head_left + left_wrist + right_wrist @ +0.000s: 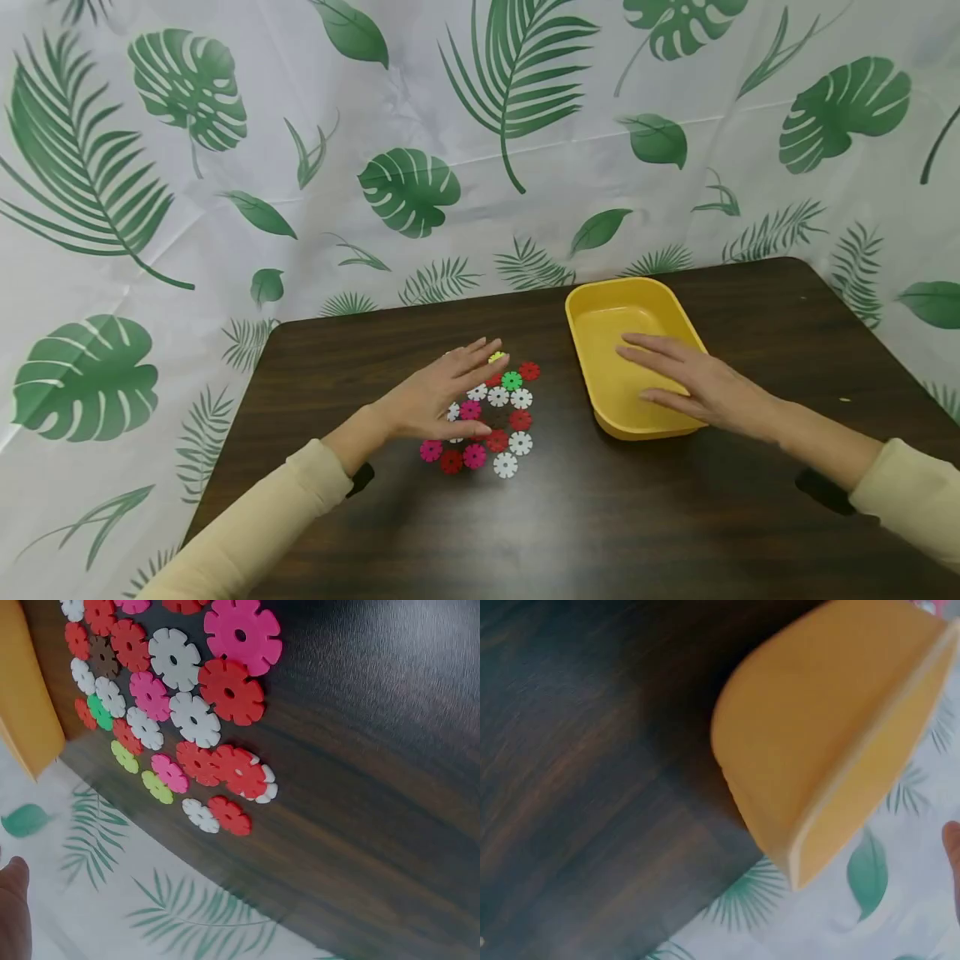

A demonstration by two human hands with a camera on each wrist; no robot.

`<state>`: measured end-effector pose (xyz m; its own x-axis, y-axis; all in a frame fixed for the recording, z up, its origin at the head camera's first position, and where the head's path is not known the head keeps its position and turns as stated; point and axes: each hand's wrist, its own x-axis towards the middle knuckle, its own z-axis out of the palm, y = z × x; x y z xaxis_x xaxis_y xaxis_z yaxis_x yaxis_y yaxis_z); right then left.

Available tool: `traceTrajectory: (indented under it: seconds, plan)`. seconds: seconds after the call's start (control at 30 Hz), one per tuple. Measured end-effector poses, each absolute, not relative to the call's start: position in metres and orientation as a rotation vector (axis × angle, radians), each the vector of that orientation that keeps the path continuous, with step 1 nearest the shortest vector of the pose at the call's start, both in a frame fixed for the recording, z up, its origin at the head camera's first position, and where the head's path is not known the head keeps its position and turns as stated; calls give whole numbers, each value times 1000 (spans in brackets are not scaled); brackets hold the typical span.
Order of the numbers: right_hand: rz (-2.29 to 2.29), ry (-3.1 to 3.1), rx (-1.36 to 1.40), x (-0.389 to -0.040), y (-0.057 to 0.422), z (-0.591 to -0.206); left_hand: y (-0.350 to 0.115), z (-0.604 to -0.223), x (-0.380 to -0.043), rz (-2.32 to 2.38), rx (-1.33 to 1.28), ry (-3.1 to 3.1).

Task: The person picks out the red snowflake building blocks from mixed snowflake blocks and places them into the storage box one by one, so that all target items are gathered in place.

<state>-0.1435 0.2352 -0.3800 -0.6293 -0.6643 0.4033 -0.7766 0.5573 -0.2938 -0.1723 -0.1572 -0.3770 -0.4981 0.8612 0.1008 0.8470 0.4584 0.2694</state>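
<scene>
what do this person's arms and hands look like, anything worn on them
Plain, pale cream long sleeves: the left sleeve and right sleeve. A small black object shows near each sleeve's end. The left hand and right hand wear no gloves.

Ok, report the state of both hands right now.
Left hand: open, holding nothing visible, near the notched discs.
Right hand: open, holding nothing visible, near the yellow tray.

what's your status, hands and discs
Left hand empty above discs; right hand empty above yellow tray. Discs on table, outside tray. Left hand hides some from head view.
</scene>
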Motion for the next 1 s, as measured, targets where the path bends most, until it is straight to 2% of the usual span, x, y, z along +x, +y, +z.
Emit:
traceTrajectory:
  seconds: [0.23, 0.5, 0.8, 1.0]
  plan:
    - [1044, -2592, 606, -161, 249, -370, -175, -382, -169, 936, 1138, 2663]
    - [1552, -2698, 43, -180, 277, -377, -189, -396, -164, 1234, 897, 2698]
    - [2049, -2614, -269, -199, 287, -388, -203, -410, -158, 1402, 560, 2682]
    - [1990, -2648, -323, -207, 287, -395, -210, -417, -157, 1421, 409, 2732]
